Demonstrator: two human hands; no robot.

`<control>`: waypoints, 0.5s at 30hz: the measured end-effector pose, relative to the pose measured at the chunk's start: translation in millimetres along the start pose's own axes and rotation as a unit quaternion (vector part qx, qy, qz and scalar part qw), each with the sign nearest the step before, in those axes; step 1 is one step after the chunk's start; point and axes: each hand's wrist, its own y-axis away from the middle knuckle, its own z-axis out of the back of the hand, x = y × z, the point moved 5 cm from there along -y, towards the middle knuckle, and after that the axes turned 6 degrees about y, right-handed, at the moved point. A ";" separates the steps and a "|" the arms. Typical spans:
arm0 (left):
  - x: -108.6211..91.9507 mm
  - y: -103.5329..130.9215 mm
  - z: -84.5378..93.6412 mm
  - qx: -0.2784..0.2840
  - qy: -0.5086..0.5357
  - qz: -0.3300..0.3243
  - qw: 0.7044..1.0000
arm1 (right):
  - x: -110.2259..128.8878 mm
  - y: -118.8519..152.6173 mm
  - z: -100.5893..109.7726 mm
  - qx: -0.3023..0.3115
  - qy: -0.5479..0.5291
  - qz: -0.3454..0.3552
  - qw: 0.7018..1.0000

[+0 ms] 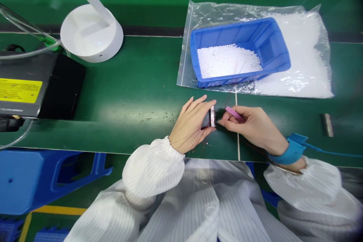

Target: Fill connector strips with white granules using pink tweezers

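My left hand (194, 123) is closed around a small dark block (206, 121), its thumb and fingers on opposite edges. The block has a silvery-white strip (212, 116) on its right side. Thin reddish wires (187, 136) trail over the back of this hand. Just right of the block, my right hand (248, 124) pinches a slim pink tool (235, 114); its working tip is hidden by the fingers. A blue wrist strap (292, 150) with a cord circles my right wrist.
A blue bin (241, 79) of white beads stands on a clear bag of white beads (306, 56). A white lamp base (90, 41) and a black machine (61, 87) are at the left. Another small block (328, 125) lies right. A blue stool (22, 181) stands below the bench.
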 end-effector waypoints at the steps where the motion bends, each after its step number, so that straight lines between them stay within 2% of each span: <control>1: -0.1 -0.1 0.1 0.000 0.000 0.000 1.000 | -0.1 -0.1 -0.1 -0.003 0.000 0.001 1.000; 15: 0.0 -0.1 -0.2 0.003 -0.004 0.006 1.000 | -0.6 0.3 -0.9 -0.040 0.009 0.013 0.999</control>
